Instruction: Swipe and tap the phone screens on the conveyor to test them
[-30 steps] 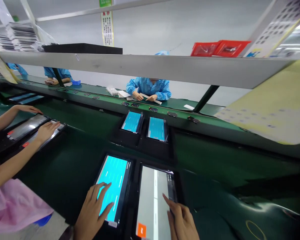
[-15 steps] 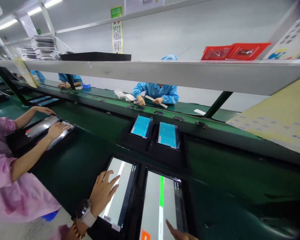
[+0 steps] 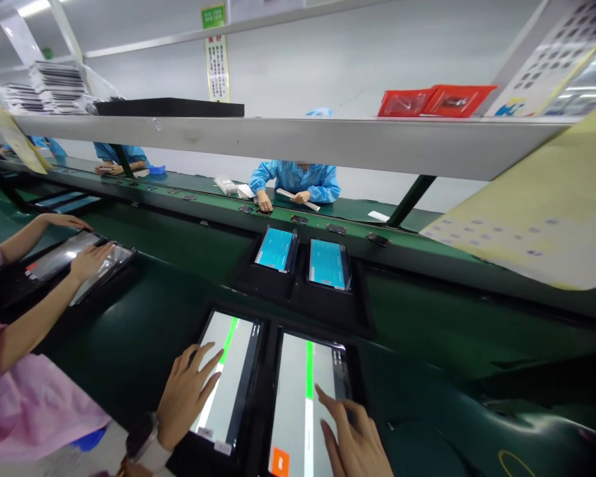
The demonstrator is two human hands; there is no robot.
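Two tablets lie side by side in a black tray just in front of me. Over the left tablet (image 3: 242, 371) is my left hand (image 3: 186, 391), fingers spread, its index tip close to a green bar on the grey screen. My right hand (image 3: 355, 430) hovers at the right tablet (image 3: 291, 391). Its index finger points at the white strip just below a green segment; the other fingers are loosely bent. Neither hand grips anything. An orange square shows at the bottom left of the right screen. Whether the fingertips touch the glass I cannot tell.
Beyond, two tablets with blue screens (image 3: 328, 264) sit in another black tray (image 3: 298, 295). A metal shelf (image 3: 298, 142) crosses above, carrying red trays (image 3: 437, 101). Small circuit boards (image 3: 336, 229) line a green ledge. A co-worker's hand (image 3: 90, 262) is at tablets on the left; another person sits opposite.
My right hand has come further up over the right tablet. A green segment now shows on the left screen's white strip. The view has shifted slightly right.
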